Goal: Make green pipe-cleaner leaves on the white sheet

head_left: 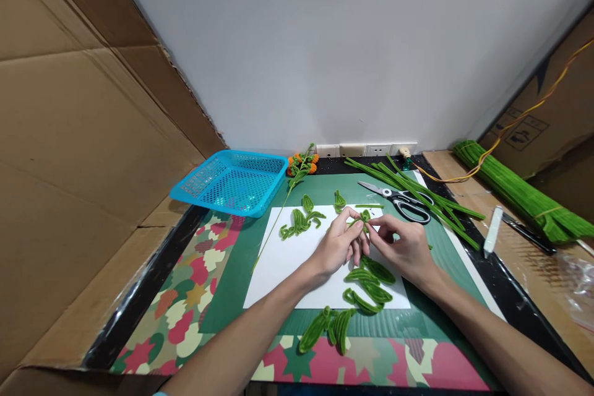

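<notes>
Both hands meet over the right part of a white paper sheet point(273, 284). My left hand point(341, 241) pinches a small green pipe-cleaner leaf point(365, 216) between thumb and forefinger. From the other side, the fingertips of my right hand point(401, 244) are closed on the same leaf. Just below the hands lie several finished-looking fuzzy green leaves point(371, 288). Another cluster of leaves point(301, 223) rests left of the hands, and one small leaf point(340, 200) lies behind them. Two more leaves point(325, 329) sit at the front, on the patterned mat.
Black-handled scissors point(394, 197) and loose green pipe cleaners point(445, 210) lie at the back right. A blue plastic basket point(278, 189) stands at the back left beside an orange-flowered stem point(301, 167). Further right are a bundle of green stems point(515, 189) and a white-handled tool point(492, 231).
</notes>
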`<state>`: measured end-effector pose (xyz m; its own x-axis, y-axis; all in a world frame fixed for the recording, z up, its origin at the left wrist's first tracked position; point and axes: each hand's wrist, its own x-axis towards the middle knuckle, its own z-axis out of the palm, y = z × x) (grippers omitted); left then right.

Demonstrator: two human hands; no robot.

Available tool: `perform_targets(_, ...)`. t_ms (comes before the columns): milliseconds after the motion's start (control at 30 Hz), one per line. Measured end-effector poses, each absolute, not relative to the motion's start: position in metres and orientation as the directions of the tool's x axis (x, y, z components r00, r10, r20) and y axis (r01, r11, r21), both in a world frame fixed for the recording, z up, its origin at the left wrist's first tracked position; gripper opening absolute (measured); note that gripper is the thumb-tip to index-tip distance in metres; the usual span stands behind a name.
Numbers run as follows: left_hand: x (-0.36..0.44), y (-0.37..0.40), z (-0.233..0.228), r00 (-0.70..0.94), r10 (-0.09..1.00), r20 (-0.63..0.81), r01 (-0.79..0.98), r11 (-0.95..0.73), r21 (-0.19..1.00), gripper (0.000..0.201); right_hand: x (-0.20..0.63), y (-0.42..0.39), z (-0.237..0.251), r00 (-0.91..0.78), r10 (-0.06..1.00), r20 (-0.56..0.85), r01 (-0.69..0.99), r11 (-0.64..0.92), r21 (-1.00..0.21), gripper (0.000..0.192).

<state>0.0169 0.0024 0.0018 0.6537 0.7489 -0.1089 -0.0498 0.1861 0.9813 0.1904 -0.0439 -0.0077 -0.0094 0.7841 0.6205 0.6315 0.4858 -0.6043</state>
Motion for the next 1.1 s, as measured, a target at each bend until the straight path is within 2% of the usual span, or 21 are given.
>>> perform_targets(267, 0.0171, 0.0025, -0.0006, 0.612, 0.782, -0.114, -0.018, 0.158, 0.987, 0.028, 0.1894, -0.0443, -0.0071, 0.029, 0.744, 0.667, 0.661, 0.487, -0.572, 0.01)
perform_targets(533, 0.0172, 0.0023, 0.0017, 0.588, 0.801, -0.111, -0.053, 0.175, 0.983, 0.024, 0.1898, -0.0452, -0.0084, -0.014, 0.778, 0.628, 0.64, 0.49, -0.592, 0.01)
perform_targets(767, 0.0133, 0.0054, 0.0059, 0.643, 0.76, -0.09, -0.142, 0.234, 0.962, 0.022, 0.185, -0.0468, -0.0107, 0.053, 0.741, 0.67, 0.657, 0.479, -0.582, 0.009)
perform_targets(1100, 0.0176, 0.0018, 0.0041, 0.624, 0.776, -0.095, -0.106, 0.204, 0.973, 0.029, 0.181, -0.0478, -0.01, 0.067, 0.708, 0.703, 0.677, 0.485, -0.553, 0.013)
